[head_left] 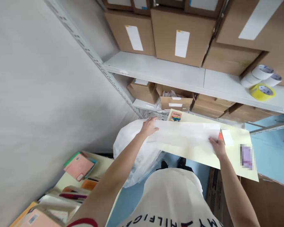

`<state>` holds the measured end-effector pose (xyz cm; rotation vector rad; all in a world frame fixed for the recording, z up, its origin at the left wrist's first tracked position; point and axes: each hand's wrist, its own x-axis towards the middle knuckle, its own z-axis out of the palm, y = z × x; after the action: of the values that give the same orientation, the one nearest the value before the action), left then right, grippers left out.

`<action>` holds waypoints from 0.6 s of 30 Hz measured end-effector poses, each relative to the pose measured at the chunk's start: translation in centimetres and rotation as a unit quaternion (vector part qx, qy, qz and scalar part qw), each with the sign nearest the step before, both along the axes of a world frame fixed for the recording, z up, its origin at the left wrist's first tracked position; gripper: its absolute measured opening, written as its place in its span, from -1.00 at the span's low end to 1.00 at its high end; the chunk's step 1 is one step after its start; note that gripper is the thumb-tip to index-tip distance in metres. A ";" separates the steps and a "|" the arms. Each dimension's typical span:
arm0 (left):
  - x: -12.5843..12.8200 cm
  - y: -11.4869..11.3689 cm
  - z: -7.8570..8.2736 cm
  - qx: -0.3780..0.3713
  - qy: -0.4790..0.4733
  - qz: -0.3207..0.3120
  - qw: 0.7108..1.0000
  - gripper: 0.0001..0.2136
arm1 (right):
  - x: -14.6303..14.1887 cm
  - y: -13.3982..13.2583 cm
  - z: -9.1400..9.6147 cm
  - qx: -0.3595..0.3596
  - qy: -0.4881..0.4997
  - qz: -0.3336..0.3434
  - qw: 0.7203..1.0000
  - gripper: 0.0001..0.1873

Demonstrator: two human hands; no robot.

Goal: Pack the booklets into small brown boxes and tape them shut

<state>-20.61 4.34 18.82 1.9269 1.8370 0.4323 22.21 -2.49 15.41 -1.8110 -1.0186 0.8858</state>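
A strip of translucent white wrapping sheet (184, 134) stretches across a pale yellow table (203, 154). It runs from a bulky white roll (126, 142) hanging at the table's left end. My left hand (148, 127) lies over the sheet beside the roll, thumb held apart from the fingers. My right hand (218, 146) pinches the sheet near its right end. Close to those fingers, a small orange patch (220, 136) shows at the sheet's edge; what it belongs to is mostly hidden. Behind the sheet lies an orange illustrated booklet (175, 116).
A white card (227, 137) and a blurred purple item (247, 156) lie on the table's right. Shelves ahead hold cardboard boxes (182, 37) and tape rolls (262, 91). Notebooks (79, 167) are stacked lower left. An open carton (265, 201) stands lower right.
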 end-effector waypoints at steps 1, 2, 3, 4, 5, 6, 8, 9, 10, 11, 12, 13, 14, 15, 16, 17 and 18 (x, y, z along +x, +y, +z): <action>1.7 0.2 -0.2 0.027 0.049 0.004 0.998 -0.33 | 0.4 -0.7 -1.5 -0.024 -0.018 -0.006 1.000 -0.56; 3.4 0.3 -0.5 0.052 0.088 0.009 0.995 -0.32 | 0.7 -1.3 -2.8 -0.047 -0.029 -0.009 0.998 -0.56; 5.1 0.1 -0.9 0.074 0.117 0.007 0.990 -0.33 | 0.9 -1.8 -4.1 -0.066 -0.038 -0.008 0.997 -0.56; 6.8 -0.2 -1.5 0.090 0.134 -0.005 0.987 -0.34 | 1.0 -2.2 -5.4 -0.078 -0.049 -0.006 0.996 -0.55; 8.5 -0.6 -2.3 0.100 0.144 -0.030 0.984 -0.36 | 1.0 -2.5 -6.5 -0.087 -0.059 -0.005 0.994 -0.55; 9.9 -1.1 -3.2 0.100 0.148 -0.069 0.982 -0.39 | 1.1 -2.8 -7.6 -0.097 -0.068 -0.006 0.993 -0.56; 12.4 -2.0 -5.3 0.074 0.146 -0.172 0.971 -0.43 | 1.3 -3.1 -9.5 -0.122 -0.081 -0.006 0.989 -0.59; 13.4 -2.5 -6.6 0.050 0.147 -0.218 0.964 -0.43 | 1.4 -3.3 -10.3 -0.137 -0.084 -0.003 0.987 -0.60; 14.2 -2.9 -7.8 0.021 0.151 -0.250 0.956 -0.42 | 1.6 -3.5 -11.1 -0.150 -0.091 0.002 0.984 -0.60; 14.8 -3.2 -9.0 -0.012 0.158 -0.266 0.951 -0.40 | 1.7 -3.7 -11.7 -0.155 -0.105 0.007 0.982 -0.58; 15.2 -3.5 -10.2 -0.046 0.169 -0.267 0.948 -0.37 | 1.8 -4.0 -12.2 -0.149 -0.128 0.012 0.980 -0.54; 15.5 -3.7 -11.2 -0.080 0.180 -0.257 0.946 -0.35 | 1.9 -4.3 -12.6 -0.128 -0.162 0.018 0.978 -0.48; 15.7 -3.9 -12.2 -0.110 0.190 -0.241 0.945 -0.33 | 1.9 -4.5 -12.9 -0.096 -0.204 0.024 0.974 -0.41; 15.8 -4.1 -13.0 -0.138 0.198 -0.225 0.944 -0.32 | 1.9 -4.8 -13.1 -0.057 -0.250 0.034 0.966 -0.36; 15.8 -4.2 -13.7 -0.162 0.202 -0.209 0.943 -0.31 | 1.8 -4.9 -13.3 -0.018 -0.291 0.051 0.955 -0.32; 15.9 -4.4 -14.2 -0.181 0.203 -0.195 0.942 -0.31 | 1.7 -4.9 -13.4 0.013 -0.322 0.079 0.944 -0.31; 16.0 -4.7 -14.7 -0.195 0.202 -0.181 0.943 -0.32 | 1.5 -4.9 -13.5 0.033 -0.343 0.117 0.931 -0.33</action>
<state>-4.59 -0.36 4.15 2.0985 1.5760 -0.4448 23.74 -7.35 1.87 -2.0113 -1.7042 0.3237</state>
